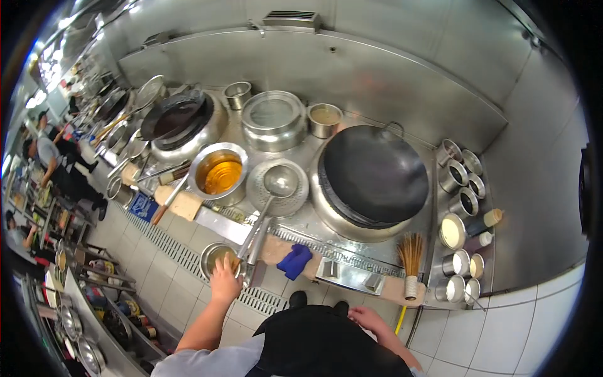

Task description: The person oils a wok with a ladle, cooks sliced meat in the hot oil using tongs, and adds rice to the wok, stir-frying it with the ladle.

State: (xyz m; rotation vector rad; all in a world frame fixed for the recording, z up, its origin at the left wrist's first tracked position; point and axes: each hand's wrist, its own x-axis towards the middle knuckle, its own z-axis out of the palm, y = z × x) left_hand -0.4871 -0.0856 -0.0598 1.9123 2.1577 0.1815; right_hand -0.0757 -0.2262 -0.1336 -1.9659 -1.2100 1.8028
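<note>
My left hand (224, 281) reaches over a small metal bowl (209, 256) at the stove's front edge, its fingers at the bowl's opening; whether they grip anything is hidden. Low on the right, beside my black apron, hangs my right hand (367, 317), its fingers loosely curled and partly blurred. A ladle (281, 181) lies on a round perforated strainer (256, 188), its handle pointing down toward the bowl. Behind it to the left stands a pot of orange oil (221, 174). The large black wok (375, 174) sits on the right burner and looks empty.
A blue cloth (294, 261) lies on the front ledge. Right of it are a bamboo brush (411, 267) and a rack of metal containers (453, 230). A second wok (177, 117) and a lidded pot (274, 119) stand at the back. Other people (59, 163) are far left.
</note>
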